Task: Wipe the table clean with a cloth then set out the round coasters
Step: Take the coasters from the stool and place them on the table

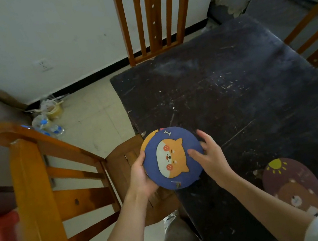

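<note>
Both hands holding a stack of round coasters (172, 158) above the near-left corner of the scratched black table (232, 87), blue Shiba dog design on top, no readable writing. Left hand (141, 176) cupping the stack's left edge; right hand (209, 154) gripping the right edge, thumb on top. Purple bear-and-sun coaster (293, 184) lying flat by the table's near edge.

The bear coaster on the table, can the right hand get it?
Probably yes, but not right away. The bear coaster lies bare on the table beside the right arm, nothing in between. The right hand is busy touching the dog coaster.
</note>
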Available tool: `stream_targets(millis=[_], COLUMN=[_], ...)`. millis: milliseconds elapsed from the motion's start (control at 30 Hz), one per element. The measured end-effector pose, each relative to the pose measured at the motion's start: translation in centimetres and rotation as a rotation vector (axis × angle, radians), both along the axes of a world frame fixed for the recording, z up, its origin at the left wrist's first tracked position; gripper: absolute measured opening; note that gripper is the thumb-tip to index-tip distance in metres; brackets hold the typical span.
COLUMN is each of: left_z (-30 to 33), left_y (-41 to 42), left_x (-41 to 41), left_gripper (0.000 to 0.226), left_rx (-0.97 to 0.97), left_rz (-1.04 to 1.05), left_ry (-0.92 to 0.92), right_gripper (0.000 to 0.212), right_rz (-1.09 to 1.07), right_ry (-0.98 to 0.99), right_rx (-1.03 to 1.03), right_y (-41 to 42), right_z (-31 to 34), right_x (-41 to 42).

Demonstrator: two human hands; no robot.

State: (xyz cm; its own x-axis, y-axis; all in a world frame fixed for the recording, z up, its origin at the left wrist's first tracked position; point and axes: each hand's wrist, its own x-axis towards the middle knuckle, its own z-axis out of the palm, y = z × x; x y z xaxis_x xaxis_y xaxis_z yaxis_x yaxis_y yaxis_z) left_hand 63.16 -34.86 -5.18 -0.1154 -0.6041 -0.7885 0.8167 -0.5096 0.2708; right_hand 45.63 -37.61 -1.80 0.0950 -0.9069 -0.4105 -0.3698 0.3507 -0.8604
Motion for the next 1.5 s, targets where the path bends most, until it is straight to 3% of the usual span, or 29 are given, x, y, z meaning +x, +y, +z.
stream_targets(millis=[100,233,333,467,667,1067,1233,1367,1500], left_z=[0.1,0.4,0.7,0.1,-0.5,-0.7,-0.5,0.4,2.3], left_y=[-0.6,-2.1,-3.4,-3.7,-3.0,-3.0,-3.1,-2.9,-2.0], left_x=[-0.1,1.2,3.1,5.8,7.6,8.0,7.9,7.4,5.9], left_gripper=[0.044,0.050,0.049,0.047,0.043,0.040,0.037,0.034,0.035], left_rx=[-0.019,-0.090,-0.094,-0.061,0.005,0.007,0.016,0.004,-0.022], left_rz=[0.124,0.242,0.361,0.447,0.446,0.424,0.412,0.381,0.319], left_ry=[-0.021,0.005,-0.081,-0.219,-0.285,-0.289,-0.292,-0.309,-0.301], right_gripper=[0.020,0.023,0.022,0.021,0.030,0.029,0.058,0.052,0.035], right_rz=[-0.037,-0.333,-0.459,-0.258,-0.109,-0.086,-0.005,0.031,-0.030], right_ry=[0.064,-0.167,-0.151,0.112,0.403,0.708,0.870,0.771,0.421], right_rx=[0.223,0.165,0.119,0.177,0.218,0.158,0.054,-0.142,-0.104], right_y=[-1.3,-4.0,-5.3,-4.5,-3.4,-2.5,-1.9,-0.8,-0.4], right_z=[-0.7,0.4,-0.1,-2.4,-4.5,-4.4,-4.6,-3.9,-1.6], right_x=[0.9,1.0,-0.5,-1.0,-0.3,0.6,0.3,0.7,1.7])
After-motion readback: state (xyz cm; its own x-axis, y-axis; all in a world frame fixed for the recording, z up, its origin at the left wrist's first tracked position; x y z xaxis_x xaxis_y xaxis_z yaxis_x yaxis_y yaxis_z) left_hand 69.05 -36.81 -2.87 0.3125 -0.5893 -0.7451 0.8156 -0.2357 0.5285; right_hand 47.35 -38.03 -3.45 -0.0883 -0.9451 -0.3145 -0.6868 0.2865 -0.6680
